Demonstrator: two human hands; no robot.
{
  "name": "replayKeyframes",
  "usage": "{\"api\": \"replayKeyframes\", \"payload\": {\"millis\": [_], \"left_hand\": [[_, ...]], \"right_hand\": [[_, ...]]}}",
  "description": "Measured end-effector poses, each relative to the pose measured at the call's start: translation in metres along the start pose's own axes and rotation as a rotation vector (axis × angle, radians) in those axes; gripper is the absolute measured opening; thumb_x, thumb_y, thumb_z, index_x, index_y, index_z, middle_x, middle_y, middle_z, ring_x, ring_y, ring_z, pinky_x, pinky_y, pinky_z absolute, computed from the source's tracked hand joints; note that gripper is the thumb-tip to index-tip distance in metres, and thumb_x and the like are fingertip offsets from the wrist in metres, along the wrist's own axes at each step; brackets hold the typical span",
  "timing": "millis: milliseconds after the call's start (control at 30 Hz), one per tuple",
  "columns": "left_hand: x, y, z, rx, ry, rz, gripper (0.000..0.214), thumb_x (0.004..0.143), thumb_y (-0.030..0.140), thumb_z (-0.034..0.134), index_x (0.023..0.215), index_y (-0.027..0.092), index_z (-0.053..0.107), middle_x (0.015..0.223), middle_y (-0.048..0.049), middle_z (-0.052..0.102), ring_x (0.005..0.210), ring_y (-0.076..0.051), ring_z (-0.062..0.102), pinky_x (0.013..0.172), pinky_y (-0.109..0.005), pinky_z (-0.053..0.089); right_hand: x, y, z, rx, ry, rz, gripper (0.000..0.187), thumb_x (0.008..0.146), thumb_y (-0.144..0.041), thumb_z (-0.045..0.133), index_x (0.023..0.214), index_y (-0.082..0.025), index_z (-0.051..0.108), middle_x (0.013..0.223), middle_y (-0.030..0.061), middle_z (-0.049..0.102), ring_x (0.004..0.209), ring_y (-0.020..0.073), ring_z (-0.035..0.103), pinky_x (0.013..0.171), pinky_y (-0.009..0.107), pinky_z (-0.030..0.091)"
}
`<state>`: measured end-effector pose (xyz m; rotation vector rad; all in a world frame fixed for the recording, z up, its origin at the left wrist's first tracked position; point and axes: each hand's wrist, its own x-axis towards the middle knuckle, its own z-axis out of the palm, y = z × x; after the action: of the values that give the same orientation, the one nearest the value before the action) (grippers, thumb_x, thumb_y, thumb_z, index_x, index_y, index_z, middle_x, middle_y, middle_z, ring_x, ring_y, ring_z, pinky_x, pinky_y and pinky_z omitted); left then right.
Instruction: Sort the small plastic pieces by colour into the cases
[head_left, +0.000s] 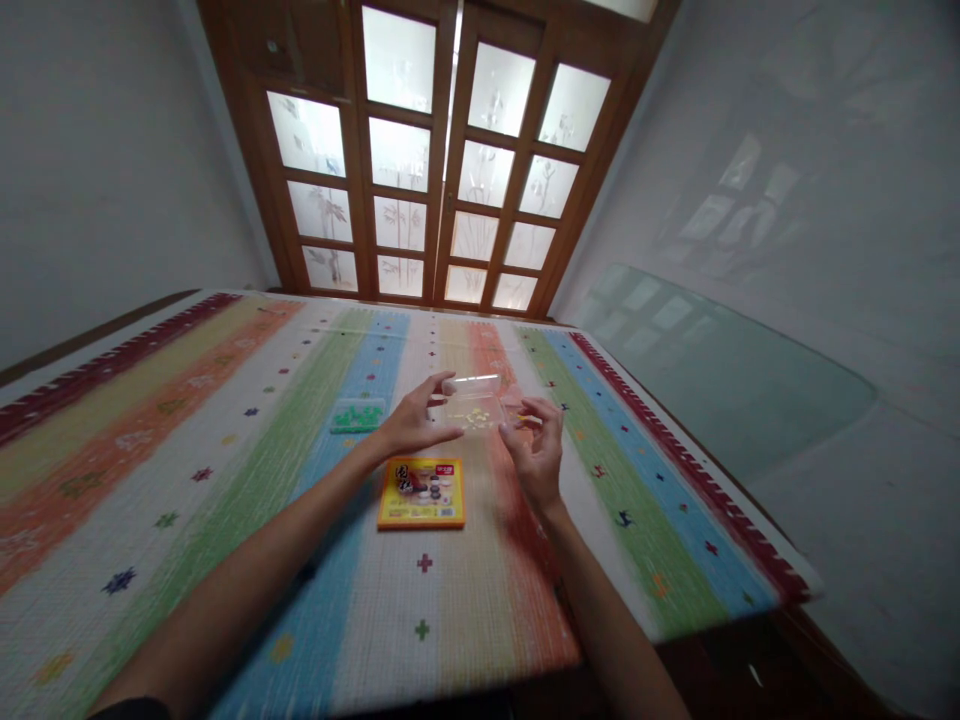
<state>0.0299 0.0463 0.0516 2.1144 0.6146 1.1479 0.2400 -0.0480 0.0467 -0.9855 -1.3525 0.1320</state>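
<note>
A clear plastic box (474, 392) with small pale yellow pieces (474, 418) showing in or through it is between my two hands. My left hand (420, 420) holds its left side, thumb low and fingers curled along the upper edge. At the right end my right hand (538, 450) grips with bent fingers, the thumb near the lower corner. The clear walls make its exact outline hard to see. Just below lies a flat yellow-orange board game box (421, 495) with black and white stones pictured on it.
Left of my left hand stands a clear box with green pieces (358, 416). A striped cloth (285, 560) covers the table. Walls flank both sides; wooden doors with glass panes (442, 150) stand beyond the far edge. A glass sheet (720, 370) leans at the right wall.
</note>
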Motion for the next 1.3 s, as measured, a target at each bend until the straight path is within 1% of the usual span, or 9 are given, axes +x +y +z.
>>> {"api": "replayKeyframes", "payload": {"millis": [100,200,300,433,600,800,967,1133,1300], "left_hand": [[-0.011,0.024,-0.015,0.003,0.012,0.022,0.081,0.075,0.033,0.084,0.145,0.024,0.044,0.121,-0.0092,0.061,0.112,-0.024,0.063,0.101,-0.046,0.056],[-0.024,0.043,-0.029,0.011,-0.009,0.032,0.081,0.077,0.032,0.083,0.147,0.024,0.043,0.123,-0.0096,0.061,0.111,-0.023,0.064,0.101,-0.045,0.057],[-0.039,0.058,-0.04,0.034,-0.031,0.047,0.08,0.079,0.031,0.081,0.149,0.026,0.042,0.127,-0.0101,0.061,0.11,-0.023,0.065,0.101,-0.043,0.057],[-0.058,0.068,-0.049,0.087,0.002,0.071,0.075,0.081,0.029,0.08,0.148,0.028,0.045,0.135,-0.0105,0.06,0.115,-0.025,0.064,0.102,-0.042,0.056],[-0.076,0.063,-0.045,0.073,0.103,0.104,0.072,0.082,0.025,0.079,0.147,0.029,0.048,0.141,-0.011,0.059,0.122,-0.027,0.061,0.101,-0.041,0.057],[-0.089,0.058,-0.034,0.017,0.177,0.118,0.056,0.087,0.022,0.073,0.139,0.027,0.055,0.131,-0.011,0.064,0.122,-0.027,0.061,0.099,-0.041,0.058],[-0.09,0.063,-0.034,0.091,0.225,0.177,0.043,0.088,0.021,0.072,0.129,0.024,0.061,0.125,-0.011,0.067,0.12,-0.026,0.063,0.103,-0.043,0.055],[-0.087,0.066,-0.034,0.124,0.241,0.208,0.031,0.089,0.021,0.071,0.12,0.023,0.065,0.122,-0.0106,0.07,0.115,-0.025,0.066,0.1,-0.044,0.056],[-0.088,0.065,-0.032,0.13,0.252,0.224,0.025,0.091,0.022,0.071,0.115,0.021,0.066,0.119,-0.011,0.07,0.114,-0.025,0.067,0.098,-0.045,0.056]], "right_hand": [[0.0,0.001,0.002,0.047,-0.104,0.026,0.061,0.082,-0.039,0.078,0.135,-0.028,0.049,0.135,0.0112,0.048,0.113,0.0243,0.057,0.086,0.041,0.056],[-0.002,-0.004,0.008,0.13,-0.245,0.05,0.076,0.079,-0.045,0.079,0.144,-0.031,0.041,0.142,0.0121,0.045,0.119,0.0267,0.055,0.089,0.043,0.056],[-0.008,-0.012,0.015,0.216,-0.348,0.079,0.082,0.079,-0.045,0.08,0.148,-0.034,0.037,0.142,0.0115,0.048,0.119,0.0273,0.056,0.092,0.045,0.055],[-0.017,-0.025,0.024,0.321,-0.384,0.087,0.082,0.081,-0.039,0.081,0.15,-0.039,0.035,0.14,0.0097,0.05,0.116,0.0268,0.059,0.092,0.045,0.056],[-0.022,-0.033,0.027,0.36,-0.43,0.06,0.077,0.084,-0.035,0.079,0.149,-0.041,0.039,0.134,0.008,0.052,0.115,0.0256,0.06,0.09,0.043,0.057],[-0.026,-0.034,0.029,0.399,-0.394,0.023,0.06,0.085,-0.032,0.078,0.137,-0.04,0.049,0.138,0.0063,0.051,0.12,0.0243,0.059,0.09,0.041,0.058],[-0.029,-0.034,0.03,0.403,-0.375,0.041,0.047,0.085,-0.034,0.078,0.125,-0.035,0.054,0.132,0.0062,0.054,0.124,0.0235,0.057,0.094,0.041,0.057],[-0.029,-0.033,0.028,0.422,-0.378,0.015,0.037,0.087,-0.032,0.077,0.118,-0.034,0.057,0.128,0.0052,0.055,0.123,0.0225,0.056,0.099,0.042,0.054],[-0.027,-0.032,0.027,0.356,-0.373,-0.001,0.029,0.087,-0.035,0.077,0.111,-0.032,0.061,0.122,0.0053,0.057,0.119,0.0234,0.057,0.1,0.044,0.052]]}}
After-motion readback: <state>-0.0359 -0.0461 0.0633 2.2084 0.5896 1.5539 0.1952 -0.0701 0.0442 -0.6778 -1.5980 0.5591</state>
